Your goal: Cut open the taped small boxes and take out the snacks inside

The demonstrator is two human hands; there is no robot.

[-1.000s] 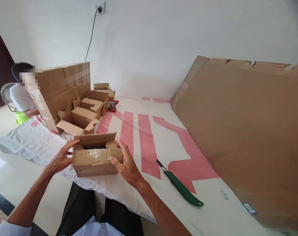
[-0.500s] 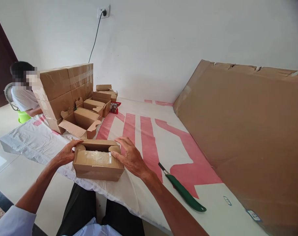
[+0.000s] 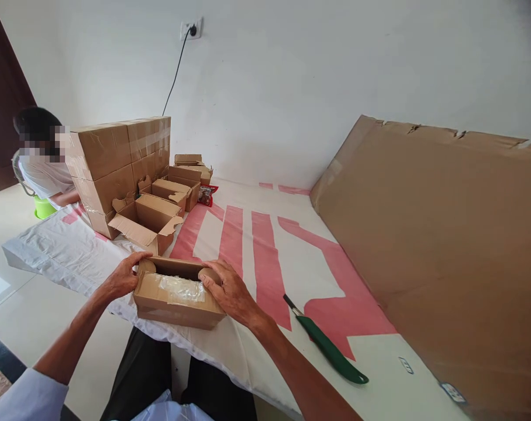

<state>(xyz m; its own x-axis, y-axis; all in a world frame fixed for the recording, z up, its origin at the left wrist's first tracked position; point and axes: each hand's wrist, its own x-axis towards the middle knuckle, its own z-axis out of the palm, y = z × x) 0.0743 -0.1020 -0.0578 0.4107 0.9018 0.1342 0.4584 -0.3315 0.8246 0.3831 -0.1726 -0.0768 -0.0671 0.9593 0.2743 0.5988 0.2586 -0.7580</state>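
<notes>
A small cardboard box (image 3: 180,316) stands at the near edge of the cloth-covered table, right in front of me. Clear tape shows on its folded front flap, and a dark gap is visible along the top. My left hand (image 3: 124,278) grips the left end, fingers over the top corner. On the opposite end, my right hand (image 3: 231,292) has its fingers along the back edge and its thumb on the right side flap. What lies inside the box is hidden. Right of it rests a green-handled tool (image 3: 331,348) with a narrow metal tip.
Several open cardboard boxes (image 3: 145,237) stand in a row at the back left, beside a taped carton stack (image 3: 110,166). A red packet (image 3: 207,195) lies near them. A large cardboard sheet (image 3: 436,234) leans on the right. Another person (image 3: 46,172) sits beyond the stack.
The view has shifted a little, so everything sits slightly lower in it. Both hands keep hold of the box, with the right thumb now more over the side flap.
</notes>
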